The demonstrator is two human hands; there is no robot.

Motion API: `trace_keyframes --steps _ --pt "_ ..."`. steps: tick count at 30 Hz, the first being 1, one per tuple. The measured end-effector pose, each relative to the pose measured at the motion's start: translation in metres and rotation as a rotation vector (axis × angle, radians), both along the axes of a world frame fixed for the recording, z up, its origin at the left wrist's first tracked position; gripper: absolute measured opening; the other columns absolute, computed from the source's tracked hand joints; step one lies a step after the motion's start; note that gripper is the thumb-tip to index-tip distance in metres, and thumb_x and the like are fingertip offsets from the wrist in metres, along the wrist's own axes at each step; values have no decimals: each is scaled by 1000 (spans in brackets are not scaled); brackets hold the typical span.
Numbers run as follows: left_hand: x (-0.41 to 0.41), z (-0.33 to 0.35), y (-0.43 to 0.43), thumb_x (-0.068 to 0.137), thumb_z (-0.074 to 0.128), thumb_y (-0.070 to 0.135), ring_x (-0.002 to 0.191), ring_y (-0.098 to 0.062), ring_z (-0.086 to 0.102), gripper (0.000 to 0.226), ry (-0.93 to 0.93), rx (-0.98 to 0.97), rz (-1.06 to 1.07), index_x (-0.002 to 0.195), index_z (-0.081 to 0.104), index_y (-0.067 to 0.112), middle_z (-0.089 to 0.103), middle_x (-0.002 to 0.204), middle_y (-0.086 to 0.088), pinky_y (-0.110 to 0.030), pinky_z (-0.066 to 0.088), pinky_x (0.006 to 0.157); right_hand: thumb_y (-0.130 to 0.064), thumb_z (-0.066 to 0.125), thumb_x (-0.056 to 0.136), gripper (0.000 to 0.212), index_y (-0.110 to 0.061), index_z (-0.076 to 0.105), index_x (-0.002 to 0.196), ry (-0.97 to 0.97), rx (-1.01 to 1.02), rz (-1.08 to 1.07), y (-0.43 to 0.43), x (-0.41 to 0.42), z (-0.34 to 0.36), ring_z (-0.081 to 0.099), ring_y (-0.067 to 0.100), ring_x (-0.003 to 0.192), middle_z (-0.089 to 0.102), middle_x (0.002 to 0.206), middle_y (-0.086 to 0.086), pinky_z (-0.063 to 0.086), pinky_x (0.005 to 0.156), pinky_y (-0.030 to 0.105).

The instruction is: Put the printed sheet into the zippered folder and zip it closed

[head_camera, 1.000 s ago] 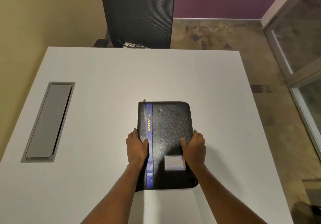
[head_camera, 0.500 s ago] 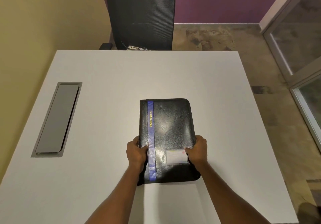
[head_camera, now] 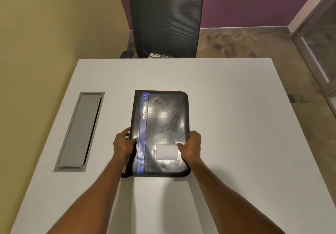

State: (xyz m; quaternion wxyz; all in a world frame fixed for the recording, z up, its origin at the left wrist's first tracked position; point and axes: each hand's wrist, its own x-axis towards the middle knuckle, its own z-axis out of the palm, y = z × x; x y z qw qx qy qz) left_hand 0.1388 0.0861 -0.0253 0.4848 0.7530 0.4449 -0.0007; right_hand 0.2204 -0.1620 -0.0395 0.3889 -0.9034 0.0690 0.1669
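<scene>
Zippered folder [head_camera: 163, 124]: black, marked PORTFOLIO on a blue stripe [head_camera: 142, 143], lying lengthwise on the white table [head_camera: 236, 124] in front of the person; looks closed.
Printed sheet: not in view; cannot tell whether already inside.
Left hand [head_camera: 123, 145]: grips the spine-side edge, thumb on the cover, fingers curled under.
Right hand [head_camera: 190, 147]: grips the opposite edge the same way, thumb just beside the card window [head_camera: 167, 151].
Step in hand: judged as settling the folder square before working the zip.
Zip pull: possibly the small dark tab [head_camera: 124, 175] at the near left corner; too small to be sure.
How to do well: keep both grips level so the cover does not twist; set the folder flat; hold the spine down with the left hand and run the pull with the right, slowing at the rounded corners.
Risk: glossy cover, likely slippery under thumbs alone.
Nearby: grey cable hatch [head_camera: 80, 132] well to the left; dark office chair [head_camera: 166, 19] beyond the far edge.
</scene>
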Motion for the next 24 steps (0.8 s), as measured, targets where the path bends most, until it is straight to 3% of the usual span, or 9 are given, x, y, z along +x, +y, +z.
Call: trace_keyframes --steps 4,13,17,20,22,24 --pt "17 -14 39 82 86 6 94 -32 72 62 37 -58 33 139 64 20 72 114 -11 -49 60 91 -12 87 71 57 -4 55 118 2 -10 13 37 16 -8 57 32 109 54 117 13 50 98 48" --pt "27 -30 56 87 80 4 102 -32 72 57 68 -79 23 140 62 13 73 121 -10 -49 58 98 -17 85 76 57 1 54 120 35 -131 54 64 22 -24 52 33 117 55 122 17 44 103 41" --pt "26 -17 48 86 76 3 87 -28 67 38 82 28 -52 123 67 9 70 104 -6 -35 53 84 -18 82 77 62 -2 47 126 54 -189 126 65 17 -15 49 33 120 50 127 15 44 102 41" --pt "22 -14 41 84 68 20 87 -31 62 20 78 245 -146 98 53 17 61 93 -8 -38 48 76 -16 76 77 61 -5 46 129 -66 -293 200 68 7 -6 51 32 116 51 124 12 47 96 42" --pt "19 -11 36 86 63 24 100 -39 62 22 130 399 -227 106 56 15 64 104 -12 -48 53 83 -16 71 75 59 -6 48 128 -154 -337 259 66 2 0 54 31 112 54 121 10 48 92 41" --pt "12 -7 22 88 63 22 105 -37 61 25 55 509 -309 111 54 18 65 111 -7 -50 52 88 -17 69 73 60 -7 49 129 -239 -303 307 59 -4 3 55 31 110 55 121 8 50 93 41"
